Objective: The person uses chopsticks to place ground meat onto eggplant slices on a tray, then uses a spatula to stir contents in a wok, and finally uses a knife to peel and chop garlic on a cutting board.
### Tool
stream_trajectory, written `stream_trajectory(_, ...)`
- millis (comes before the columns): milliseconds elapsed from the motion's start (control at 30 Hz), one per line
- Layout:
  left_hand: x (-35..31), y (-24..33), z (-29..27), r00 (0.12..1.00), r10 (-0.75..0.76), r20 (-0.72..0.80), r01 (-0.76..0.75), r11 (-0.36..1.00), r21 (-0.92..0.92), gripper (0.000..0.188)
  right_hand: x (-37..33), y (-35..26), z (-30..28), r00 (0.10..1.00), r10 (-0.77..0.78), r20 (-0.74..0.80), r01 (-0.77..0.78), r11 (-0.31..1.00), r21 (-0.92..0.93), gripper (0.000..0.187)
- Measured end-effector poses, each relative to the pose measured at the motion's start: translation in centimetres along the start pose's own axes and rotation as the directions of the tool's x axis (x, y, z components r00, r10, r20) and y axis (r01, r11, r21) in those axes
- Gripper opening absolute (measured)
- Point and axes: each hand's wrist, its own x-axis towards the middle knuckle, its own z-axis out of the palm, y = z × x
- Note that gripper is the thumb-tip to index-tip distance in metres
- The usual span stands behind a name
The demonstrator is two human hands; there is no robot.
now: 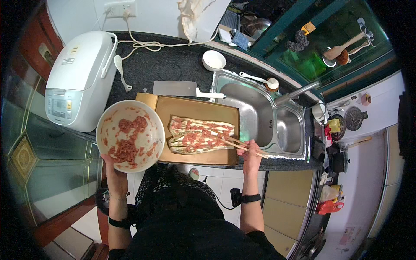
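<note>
My left hand (pixel 115 175) grips the lower left rim of a large white bowl (pixel 152 119), which is tilted at the counter's front edge. Clumps of raw minced meat (pixel 125 149) lie inside it and smear its wall. Between the fingers of my right hand (pixel 250 157) is a pair of wooden chopsticks (pixel 249 147). Their tips reach onto flattened, pale, split eggplant (pixel 190 149), spread with minced meat. The eggplant lies in a shallow gold-coloured baking tray (pixel 208 106) to the right of the bowl.
A cleaver (pixel 175 88) with a white handle lies behind the tray, its handle pointing toward the double steel sink (pixel 249 97). A white rice cooker (pixel 78 78) and rice paddle (pixel 119 65) are at the left. One small white bowl (pixel 214 60) sits behind the sink's left corner.
</note>
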Motion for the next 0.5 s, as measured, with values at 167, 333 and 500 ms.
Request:
stream_trajectory(167, 0.0, -0.1, 0.5, 1.000, -0.010, 0.011, 0.010, 1.000, 0.022, 0.076, 0.1, 0.5, 0.9, 0.999, 0.020, -0.029, -0.017, 0.996, 0.092, 0.037)
stream_trajectory(333, 0.1, 0.0, 0.4, 0.998, -0.050, 0.032, 0.051, 0.998, -0.041, 0.068, 0.2, 0.4, 0.4, 0.996, -0.009, -0.084, 0.011, 1.000, 0.023, 0.038)
stream_trajectory(500, 0.4, -0.3, 0.7, 0.997, -0.049, 0.059, 0.053, 0.996, -0.075, 0.067, 0.0, 0.5, 0.1, 1.000, 0.010, -0.023, -0.009, 0.998, 0.062, 0.035)
